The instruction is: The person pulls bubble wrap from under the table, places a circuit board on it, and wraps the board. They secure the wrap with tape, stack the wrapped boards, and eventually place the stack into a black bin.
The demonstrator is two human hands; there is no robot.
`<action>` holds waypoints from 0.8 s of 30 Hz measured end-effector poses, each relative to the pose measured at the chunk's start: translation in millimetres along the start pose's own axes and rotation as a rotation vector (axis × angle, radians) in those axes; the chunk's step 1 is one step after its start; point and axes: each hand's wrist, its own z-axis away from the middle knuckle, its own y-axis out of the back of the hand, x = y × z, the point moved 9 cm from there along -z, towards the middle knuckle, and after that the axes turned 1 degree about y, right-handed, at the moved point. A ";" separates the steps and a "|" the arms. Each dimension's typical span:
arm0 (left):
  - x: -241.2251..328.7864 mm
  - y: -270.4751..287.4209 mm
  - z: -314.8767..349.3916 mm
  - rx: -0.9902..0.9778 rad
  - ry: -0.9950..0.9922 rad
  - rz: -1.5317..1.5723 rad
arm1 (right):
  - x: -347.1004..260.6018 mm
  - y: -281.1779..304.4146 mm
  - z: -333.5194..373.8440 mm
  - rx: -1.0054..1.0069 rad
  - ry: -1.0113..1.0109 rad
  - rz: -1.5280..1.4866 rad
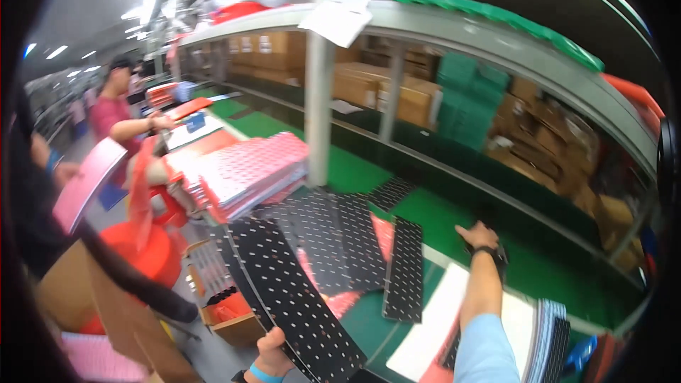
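My left hand [271,356], low in the head view, is closed on the lower left edge of a long black LED panel [294,291] dotted with small white marks. The panel is tilted and slightly bowed. My right hand [481,236] is stretched over the green conveyor belt [443,209], thumb spread from its fingers. A dark, blurred thing [502,259] shows beside that wrist; I cannot make out what it is. Several more black dotted panels [362,237] lie overlapping between my hands, with a narrow one [404,269] on top at their right.
A stack of pink-and-white sheets [248,170] sits left of a metal post [319,99]. White boards [429,319] and upright panels [546,333] are near my right arm. An open carton [230,319] stands at left. A co-worker [117,110] works farther along; another person holds a pink sheet [89,177].
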 end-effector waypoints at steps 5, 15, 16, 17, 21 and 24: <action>-3.1 17.7 28.7 0.096 0.114 0.040 | 23.4 7.3 -18.1 0.135 -0.103 -0.092; 31.1 3.4 3.5 0.073 -0.072 -0.082 | 3.6 128.4 75.4 0.288 0.481 -0.640; 37.6 -1.2 1.0 0.076 -0.161 -0.071 | 18.7 151.6 115.1 0.294 0.454 -0.572; 45.4 -7.2 0.7 0.074 -0.220 -0.075 | 52.9 149.2 133.1 0.309 0.391 -0.568; 30.0 -22.4 -10.6 -0.019 -0.191 -0.035 | 172.1 137.9 226.8 0.524 0.339 -0.383; 37.3 -38.0 -11.5 -0.090 -0.169 -0.021 | 232.8 100.6 263.1 0.501 0.112 -0.300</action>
